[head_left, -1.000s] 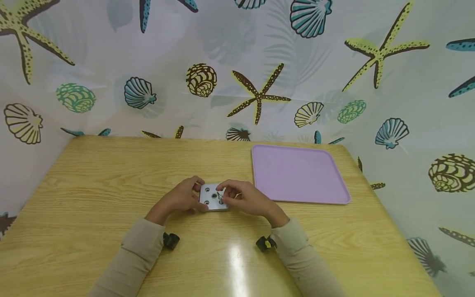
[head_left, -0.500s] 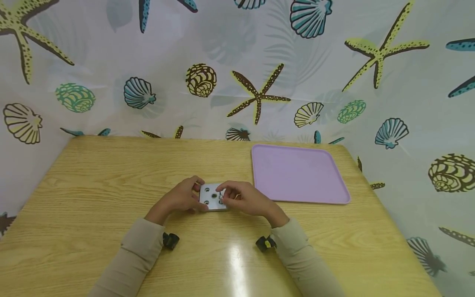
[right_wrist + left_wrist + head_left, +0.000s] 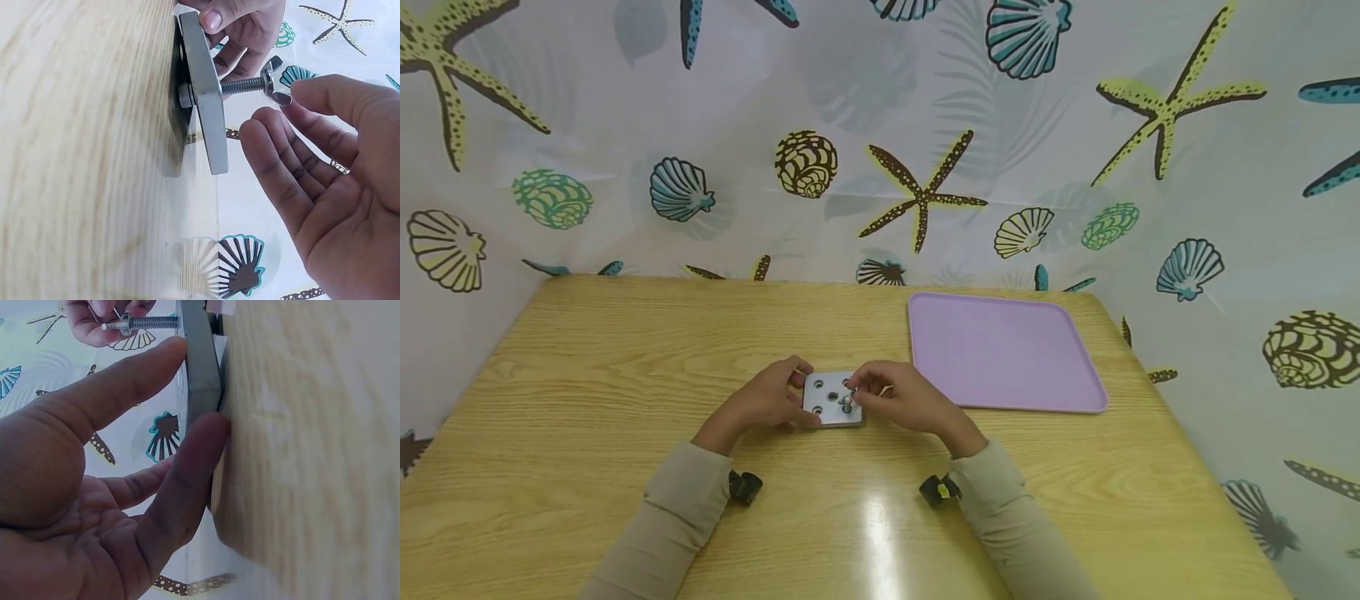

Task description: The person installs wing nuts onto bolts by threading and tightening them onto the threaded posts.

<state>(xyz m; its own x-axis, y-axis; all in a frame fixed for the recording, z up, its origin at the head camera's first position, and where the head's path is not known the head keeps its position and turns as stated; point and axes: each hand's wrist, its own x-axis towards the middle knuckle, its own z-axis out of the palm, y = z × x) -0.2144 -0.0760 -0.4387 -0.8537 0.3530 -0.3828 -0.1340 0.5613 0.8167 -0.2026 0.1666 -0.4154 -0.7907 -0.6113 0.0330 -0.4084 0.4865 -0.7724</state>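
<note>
A flat silver metal plate (image 3: 830,419) with several holes lies at the middle of the table, its underside slightly raised. Through it passes a threaded bolt (image 3: 242,86), its head showing beneath the plate in the right wrist view. A wing nut (image 3: 268,82) sits near the bolt's free end, away from the plate's face. My left hand (image 3: 767,396) grips the plate's left side, thumb and fingers at its edges. With thumb and index finger, my right hand (image 3: 910,400) pinches one wing of the nut; the other fingers curve loosely below in the right wrist view.
A pink-purple tray (image 3: 1007,350) lies at the back right of the wooden table (image 3: 625,358), just beyond my right hand. Behind the table hangs a white cloth (image 3: 737,100) printed with shells and starfish. Black wrist cameras sit beside both sleeves.
My right hand's fingertips have shifted slightly right and back, leaving more of the wing nut and the plate's right edge in sight. The left hand and plate stay put.
</note>
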